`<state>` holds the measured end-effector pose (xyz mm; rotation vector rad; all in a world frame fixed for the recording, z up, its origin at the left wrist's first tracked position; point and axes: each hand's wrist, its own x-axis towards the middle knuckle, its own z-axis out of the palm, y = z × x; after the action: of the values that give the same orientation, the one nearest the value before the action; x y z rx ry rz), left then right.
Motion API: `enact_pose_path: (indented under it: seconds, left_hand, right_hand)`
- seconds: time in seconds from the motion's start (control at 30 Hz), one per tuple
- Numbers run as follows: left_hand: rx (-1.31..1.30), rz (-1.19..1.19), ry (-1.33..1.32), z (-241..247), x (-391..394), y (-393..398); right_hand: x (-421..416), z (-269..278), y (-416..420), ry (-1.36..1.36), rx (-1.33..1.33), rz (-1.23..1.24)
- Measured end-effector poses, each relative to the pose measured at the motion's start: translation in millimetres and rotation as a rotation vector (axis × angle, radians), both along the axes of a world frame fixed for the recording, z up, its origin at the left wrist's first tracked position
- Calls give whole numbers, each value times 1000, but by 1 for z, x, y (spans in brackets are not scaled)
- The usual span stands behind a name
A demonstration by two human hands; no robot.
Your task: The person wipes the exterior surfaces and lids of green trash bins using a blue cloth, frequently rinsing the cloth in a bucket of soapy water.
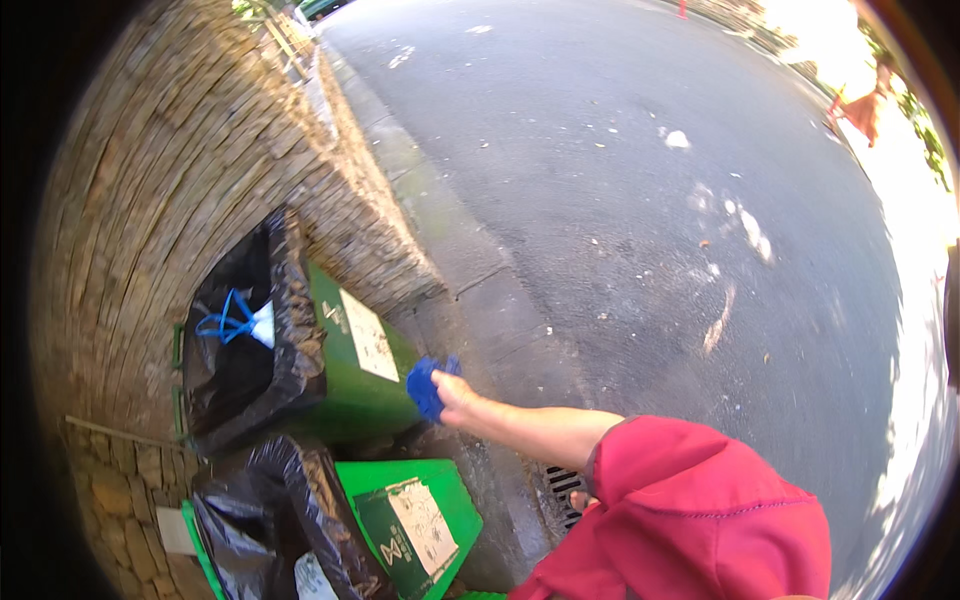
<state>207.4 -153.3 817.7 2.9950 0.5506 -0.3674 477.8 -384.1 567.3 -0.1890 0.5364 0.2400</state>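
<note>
My right hand (454, 399) is stretched out to the left, closed around a crumpled blue item (426, 388); blur hides whether it is cloth or plastic. Just beyond it stands a dark green wheelie bin (330, 292), lined with a black plastic bag (296, 337). Inside that bin lies a white bag (264, 325) with blue drawstrings (227, 322). A second, brighter green bin (465, 502) is nearer me, also lined with black plastic (247, 517); something pale (313, 577) lies in it. My left hand is out of view.
A stone wall (187, 135) runs behind the bins on the left. The kerb (480, 292) borders an asphalt road (600, 187). A drain grate (559, 487) lies by my foot (579, 499). At the far right edge there is a blurred reddish-brown shape (864, 116).
</note>
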Motion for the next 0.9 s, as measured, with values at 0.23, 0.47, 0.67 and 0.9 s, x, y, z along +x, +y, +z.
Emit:
enact_pose_path:
  seconds: [0.23,0.47,0.67,0.9]
  left_hand:
    - [-106,-245,-203,-14,-14,31]
    - [-54,-385,-353,-26,-2,29]
    - [110,-249,-248,-11,1,17]
    - [357,-16,-326,-27,54,-27]
  right_hand:
    - [-3,46,7,-90,-78,40]
    - [2,53,6,-50,-177,138]
    - [6,65,35,-70,-257,290]
    - [28,61,40,-146,-202,482]
